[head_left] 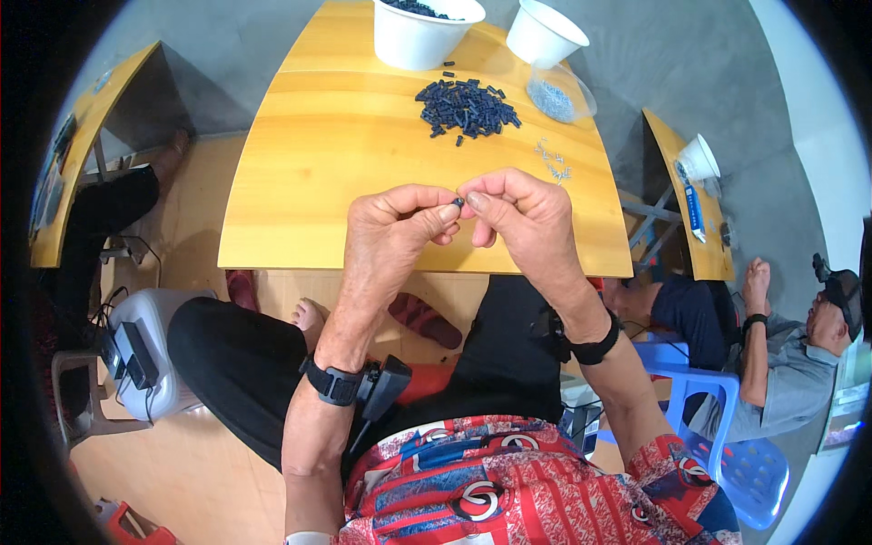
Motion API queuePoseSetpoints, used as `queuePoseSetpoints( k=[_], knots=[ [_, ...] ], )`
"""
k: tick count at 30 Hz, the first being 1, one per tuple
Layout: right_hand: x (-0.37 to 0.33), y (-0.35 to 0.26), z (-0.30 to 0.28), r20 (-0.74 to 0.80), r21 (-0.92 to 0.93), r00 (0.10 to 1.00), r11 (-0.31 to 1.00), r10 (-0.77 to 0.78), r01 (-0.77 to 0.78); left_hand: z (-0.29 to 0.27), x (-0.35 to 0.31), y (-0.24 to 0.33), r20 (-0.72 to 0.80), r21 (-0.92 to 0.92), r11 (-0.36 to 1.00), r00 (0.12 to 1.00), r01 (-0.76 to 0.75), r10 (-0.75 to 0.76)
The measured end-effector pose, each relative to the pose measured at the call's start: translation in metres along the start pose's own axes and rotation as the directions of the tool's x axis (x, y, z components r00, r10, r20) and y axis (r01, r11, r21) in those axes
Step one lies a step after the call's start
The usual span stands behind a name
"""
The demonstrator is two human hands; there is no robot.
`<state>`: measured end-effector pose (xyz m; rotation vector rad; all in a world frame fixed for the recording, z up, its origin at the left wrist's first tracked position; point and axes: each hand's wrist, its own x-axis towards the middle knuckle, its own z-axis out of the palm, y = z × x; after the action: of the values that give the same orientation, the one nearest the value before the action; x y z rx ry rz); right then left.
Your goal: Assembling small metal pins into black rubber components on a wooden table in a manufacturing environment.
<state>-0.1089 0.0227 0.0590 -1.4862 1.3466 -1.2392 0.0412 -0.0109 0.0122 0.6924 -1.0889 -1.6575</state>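
Note:
Over the near part of the yellow wooden table (300,200), my left hand (395,222) pinches a small black plastic piece (459,203) between thumb and forefinger. My right hand (525,213) meets it there, thumb and forefinger pressed together at the piece's end; whatever they hold is too small to make out. Beyond my hands lies a heap of short black plastic pieces (466,107). To its right, small silvery metal parts (556,165) are scattered on the wood, below a clear plastic bag (552,98) filled with similar bits.
A white tub (418,41) holding more black pieces stands at the table's far side, with a second white tub (545,34) right of it. At the right, a person in a grey shirt (790,381) sits near another table (679,173). A blue plastic chair (727,436) is beside me.

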Motion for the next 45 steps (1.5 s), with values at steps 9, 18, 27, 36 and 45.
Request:
queuePoseSetpoints(
  k=[9,18,27,36,45],
  knots=[
    [0.005,-0.006,-0.002,0.059,-0.065,0.998,0.998,0.020,-0.016,-0.004,-0.001,0.000,0.041,0.024,1.000,0.999,-0.015,0.014],
    [0.004,-0.004,-0.002,0.082,-0.120,0.997,0.993,0.008,0.002,-0.005,-0.002,0.001,0.041,0.039,0.999,0.999,-0.007,0.006],
    [0.004,-0.008,0.003,0.156,-0.491,0.956,0.821,-0.247,0.292,-0.004,-0.002,0.000,0.012,0.090,0.996,1.000,0.028,-0.029],
    [0.006,0.007,-0.002,0.158,-0.071,0.985,0.995,0.073,-0.063,-0.013,0.000,-0.007,0.049,0.076,0.996,0.998,0.042,-0.046],
    [0.005,-0.004,-0.007,0.167,-0.055,0.983,0.996,0.077,-0.068,-0.013,0.001,-0.005,0.129,-0.020,1.000,0.992,0.014,-0.011]
  ],
)
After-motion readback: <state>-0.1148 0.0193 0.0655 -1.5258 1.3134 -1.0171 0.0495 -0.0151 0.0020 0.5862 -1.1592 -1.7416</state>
